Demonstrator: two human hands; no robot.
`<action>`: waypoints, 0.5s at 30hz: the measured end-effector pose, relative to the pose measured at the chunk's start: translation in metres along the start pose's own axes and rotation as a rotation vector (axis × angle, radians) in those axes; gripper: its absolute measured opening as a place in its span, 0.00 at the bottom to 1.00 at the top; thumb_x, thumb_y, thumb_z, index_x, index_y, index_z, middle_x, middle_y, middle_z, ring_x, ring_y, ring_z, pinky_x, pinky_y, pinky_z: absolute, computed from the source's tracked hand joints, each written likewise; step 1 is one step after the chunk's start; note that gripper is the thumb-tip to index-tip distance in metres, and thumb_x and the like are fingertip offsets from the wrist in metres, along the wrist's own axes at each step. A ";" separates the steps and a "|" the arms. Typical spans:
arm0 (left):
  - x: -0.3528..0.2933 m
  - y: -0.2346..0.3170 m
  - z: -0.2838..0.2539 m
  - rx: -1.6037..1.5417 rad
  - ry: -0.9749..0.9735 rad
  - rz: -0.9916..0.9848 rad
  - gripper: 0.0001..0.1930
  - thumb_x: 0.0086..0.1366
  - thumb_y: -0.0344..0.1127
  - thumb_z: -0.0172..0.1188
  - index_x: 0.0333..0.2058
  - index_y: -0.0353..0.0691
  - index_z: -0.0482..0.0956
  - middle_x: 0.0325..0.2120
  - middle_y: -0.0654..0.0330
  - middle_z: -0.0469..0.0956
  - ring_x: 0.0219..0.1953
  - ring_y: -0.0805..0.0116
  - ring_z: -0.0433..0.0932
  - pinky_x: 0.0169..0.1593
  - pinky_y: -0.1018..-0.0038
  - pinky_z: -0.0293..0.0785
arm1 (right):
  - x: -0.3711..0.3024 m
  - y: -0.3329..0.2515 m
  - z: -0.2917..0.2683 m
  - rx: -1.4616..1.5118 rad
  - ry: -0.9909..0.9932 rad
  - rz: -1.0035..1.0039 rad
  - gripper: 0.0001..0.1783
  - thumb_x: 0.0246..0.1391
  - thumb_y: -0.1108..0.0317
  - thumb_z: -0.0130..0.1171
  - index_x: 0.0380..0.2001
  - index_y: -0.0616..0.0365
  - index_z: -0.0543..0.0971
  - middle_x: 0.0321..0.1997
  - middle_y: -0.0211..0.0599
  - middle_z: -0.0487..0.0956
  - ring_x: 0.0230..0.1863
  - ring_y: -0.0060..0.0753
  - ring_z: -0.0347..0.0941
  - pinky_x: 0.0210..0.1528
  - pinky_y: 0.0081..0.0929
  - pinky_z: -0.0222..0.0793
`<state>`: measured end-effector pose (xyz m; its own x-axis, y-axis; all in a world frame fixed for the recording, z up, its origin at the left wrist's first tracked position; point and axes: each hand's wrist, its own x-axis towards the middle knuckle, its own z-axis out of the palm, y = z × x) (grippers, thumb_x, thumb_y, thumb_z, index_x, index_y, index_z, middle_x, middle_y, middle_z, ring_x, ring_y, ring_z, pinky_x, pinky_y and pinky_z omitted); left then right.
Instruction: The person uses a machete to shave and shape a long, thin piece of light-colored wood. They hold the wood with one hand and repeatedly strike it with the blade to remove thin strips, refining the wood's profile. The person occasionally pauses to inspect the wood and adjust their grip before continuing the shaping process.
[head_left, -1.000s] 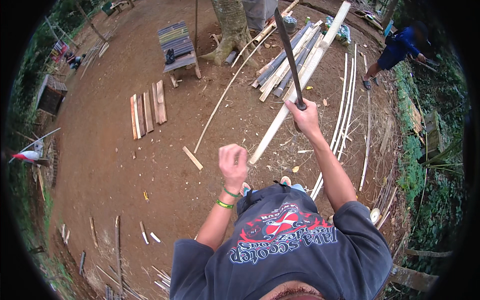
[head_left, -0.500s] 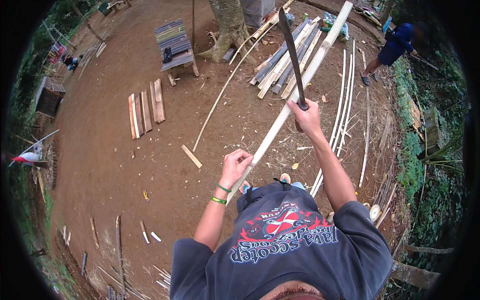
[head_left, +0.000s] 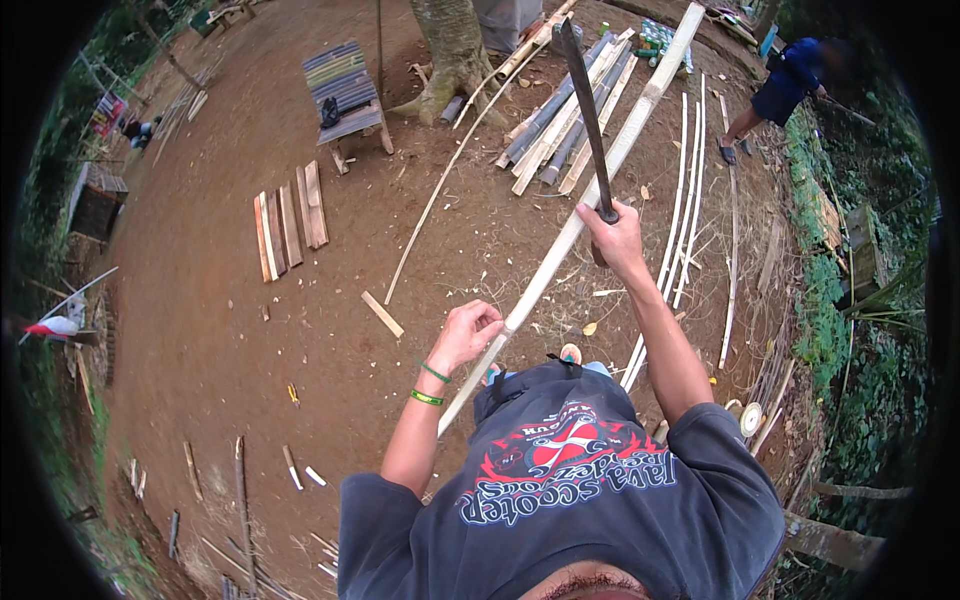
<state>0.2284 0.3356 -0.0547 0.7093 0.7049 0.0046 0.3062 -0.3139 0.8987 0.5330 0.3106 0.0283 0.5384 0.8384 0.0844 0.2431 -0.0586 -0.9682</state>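
A long, pale bamboo slat slants from the upper right down to my waist. My right hand is wrapped around the handle of a machete, whose dark blade points up and away, crossing beside the slat. The thumb of that hand lies against the slat. Lower down, my left hand has curled fingers, with the fingertips pinched at the slat's left edge near a joint. Exactly how far they reach around it is hidden.
Split bamboo is piled near a tree trunk. Short boards lie left on the dirt, near a slatted bamboo chair. Long thin strips stretch along the right. Another person stands far right.
My left hand has shifted slightly left, its fingers lying less over the slat. The slat's near end shows a little farther down. My right hand keeps its grip on the machete.
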 end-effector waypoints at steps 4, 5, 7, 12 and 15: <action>0.002 0.003 0.004 -0.015 -0.028 -0.005 0.07 0.59 0.31 0.64 0.32 0.33 0.79 0.24 0.61 0.75 0.25 0.75 0.73 0.29 0.75 0.70 | -0.001 -0.002 0.000 0.013 0.004 0.010 0.19 0.54 0.62 0.69 0.16 0.57 0.73 0.14 0.16 0.65 0.18 0.11 0.55 0.19 0.22 0.48; 0.003 -0.002 0.006 -0.014 0.067 0.019 0.07 0.60 0.31 0.63 0.32 0.33 0.79 0.24 0.61 0.75 0.24 0.76 0.72 0.29 0.76 0.69 | -0.001 -0.002 0.000 0.020 0.004 0.006 0.19 0.54 0.62 0.69 0.16 0.57 0.72 0.14 0.16 0.65 0.18 0.11 0.55 0.19 0.22 0.48; 0.007 -0.016 0.012 -0.011 0.263 0.065 0.06 0.60 0.31 0.63 0.32 0.33 0.79 0.24 0.61 0.75 0.24 0.77 0.71 0.29 0.76 0.68 | -0.001 -0.005 0.002 0.026 -0.009 0.003 0.19 0.54 0.62 0.68 0.16 0.57 0.72 0.14 0.16 0.65 0.18 0.11 0.55 0.19 0.22 0.48; 0.012 0.002 0.004 -0.109 0.227 0.017 0.06 0.60 0.30 0.64 0.33 0.33 0.81 0.24 0.64 0.75 0.23 0.78 0.69 0.28 0.77 0.67 | -0.001 -0.001 -0.003 0.010 -0.011 0.010 0.20 0.54 0.62 0.68 0.16 0.56 0.72 0.14 0.15 0.65 0.17 0.10 0.55 0.19 0.22 0.48; 0.008 -0.001 0.009 -0.088 0.094 0.033 0.06 0.59 0.31 0.65 0.33 0.34 0.82 0.24 0.64 0.75 0.23 0.78 0.69 0.28 0.77 0.67 | -0.004 -0.004 -0.002 0.024 -0.003 0.014 0.20 0.54 0.61 0.68 0.16 0.56 0.72 0.14 0.15 0.64 0.17 0.10 0.55 0.19 0.22 0.48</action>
<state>0.2392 0.3358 -0.0592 0.6543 0.7528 0.0719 0.2240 -0.2838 0.9323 0.5318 0.3059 0.0324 0.5389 0.8394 0.0699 0.2161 -0.0576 -0.9747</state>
